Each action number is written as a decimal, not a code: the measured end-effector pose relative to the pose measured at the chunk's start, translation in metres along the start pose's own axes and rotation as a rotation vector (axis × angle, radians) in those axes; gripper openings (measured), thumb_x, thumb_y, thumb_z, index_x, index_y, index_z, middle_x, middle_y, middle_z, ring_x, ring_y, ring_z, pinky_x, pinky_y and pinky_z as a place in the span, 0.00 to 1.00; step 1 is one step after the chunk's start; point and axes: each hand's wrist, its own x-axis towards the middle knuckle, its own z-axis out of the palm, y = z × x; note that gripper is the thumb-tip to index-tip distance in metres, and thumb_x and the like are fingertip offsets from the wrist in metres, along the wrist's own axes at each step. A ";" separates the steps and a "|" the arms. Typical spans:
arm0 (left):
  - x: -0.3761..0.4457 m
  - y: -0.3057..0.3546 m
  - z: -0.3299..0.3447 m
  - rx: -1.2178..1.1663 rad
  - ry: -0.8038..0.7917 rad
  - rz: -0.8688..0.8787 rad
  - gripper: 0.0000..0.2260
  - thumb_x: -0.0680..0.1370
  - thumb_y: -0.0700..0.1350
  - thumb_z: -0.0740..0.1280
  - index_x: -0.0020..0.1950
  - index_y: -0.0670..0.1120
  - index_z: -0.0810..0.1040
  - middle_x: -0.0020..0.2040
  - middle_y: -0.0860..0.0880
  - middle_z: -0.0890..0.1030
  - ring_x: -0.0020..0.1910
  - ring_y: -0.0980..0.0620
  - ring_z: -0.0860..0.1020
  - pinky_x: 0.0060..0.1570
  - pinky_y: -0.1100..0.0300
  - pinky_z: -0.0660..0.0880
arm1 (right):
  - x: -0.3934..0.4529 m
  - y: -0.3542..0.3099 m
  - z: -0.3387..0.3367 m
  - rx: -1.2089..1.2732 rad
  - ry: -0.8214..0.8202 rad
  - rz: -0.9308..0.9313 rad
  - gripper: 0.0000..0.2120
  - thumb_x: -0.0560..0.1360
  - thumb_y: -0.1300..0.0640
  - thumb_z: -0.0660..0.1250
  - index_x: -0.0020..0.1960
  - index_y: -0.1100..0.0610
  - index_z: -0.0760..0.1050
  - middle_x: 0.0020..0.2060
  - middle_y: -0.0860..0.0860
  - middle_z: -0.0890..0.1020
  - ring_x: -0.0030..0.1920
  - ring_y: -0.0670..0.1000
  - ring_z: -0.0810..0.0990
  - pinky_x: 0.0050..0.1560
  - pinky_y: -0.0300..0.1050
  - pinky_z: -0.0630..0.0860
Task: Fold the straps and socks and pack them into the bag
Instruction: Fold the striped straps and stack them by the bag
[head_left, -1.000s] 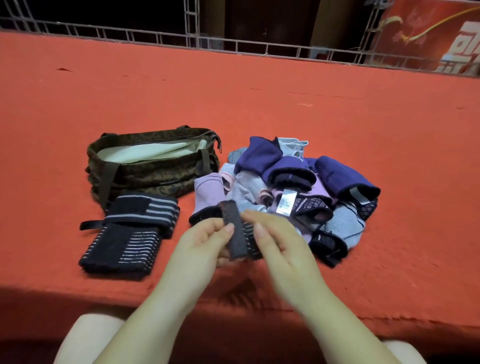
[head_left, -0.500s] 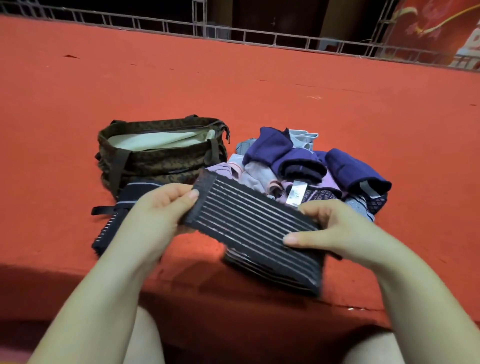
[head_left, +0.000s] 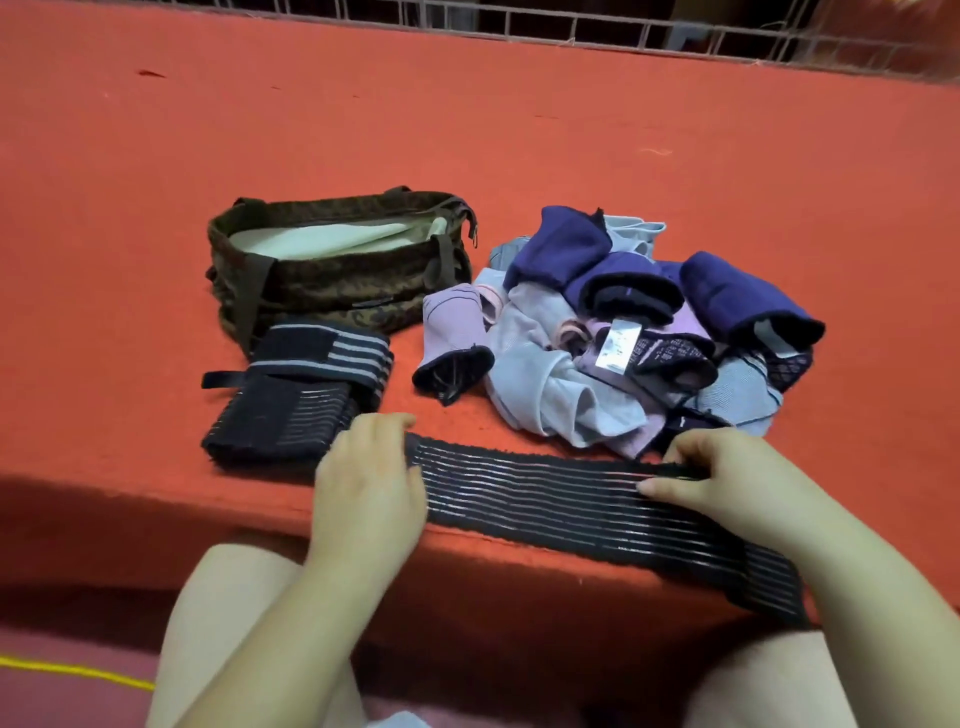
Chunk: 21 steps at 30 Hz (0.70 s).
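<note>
A long black strap with thin grey stripes (head_left: 545, 499) lies stretched along the front edge of the red table (head_left: 519, 130), its right end hanging over the edge. My left hand (head_left: 366, 488) holds the strap's left end against the table. My right hand (head_left: 727, 483) grips the strap further right, thumb laid on top. Two folded black striped straps (head_left: 296, 389) lie stacked to the left. Behind them stands the open camouflage bag (head_left: 332, 275) with a pale lining. A heap of purple, blue and grey socks (head_left: 623, 332) sits at the centre right.
A metal railing (head_left: 571, 26) runs along the table's far edge. My knees show below the table's front edge. A yellow line (head_left: 78, 673) crosses the floor at the lower left.
The strap was a small folded piece pinched between both hands, then opened out in the air. Now it lies stretched flat on the table edge, with my hands spread wide apart.
</note>
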 end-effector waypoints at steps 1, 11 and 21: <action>-0.004 0.008 0.005 -0.004 -0.049 0.088 0.16 0.71 0.48 0.63 0.55 0.43 0.77 0.48 0.45 0.79 0.45 0.40 0.78 0.46 0.48 0.77 | 0.000 0.000 0.002 -0.017 0.019 0.001 0.18 0.66 0.46 0.76 0.35 0.58 0.74 0.28 0.50 0.76 0.30 0.48 0.72 0.34 0.45 0.67; -0.017 0.036 0.037 0.132 -0.203 0.214 0.20 0.61 0.56 0.79 0.48 0.48 0.81 0.45 0.49 0.79 0.42 0.44 0.80 0.38 0.48 0.77 | -0.009 0.050 -0.032 -0.100 -0.092 0.157 0.15 0.62 0.49 0.79 0.34 0.55 0.76 0.28 0.47 0.77 0.31 0.47 0.73 0.35 0.44 0.67; -0.024 0.098 0.032 -0.349 -0.387 0.161 0.11 0.77 0.47 0.67 0.59 0.52 0.76 0.55 0.59 0.77 0.56 0.59 0.75 0.61 0.63 0.68 | -0.037 0.056 -0.030 0.166 0.274 0.194 0.08 0.66 0.57 0.77 0.36 0.53 0.78 0.32 0.47 0.82 0.35 0.47 0.79 0.35 0.40 0.71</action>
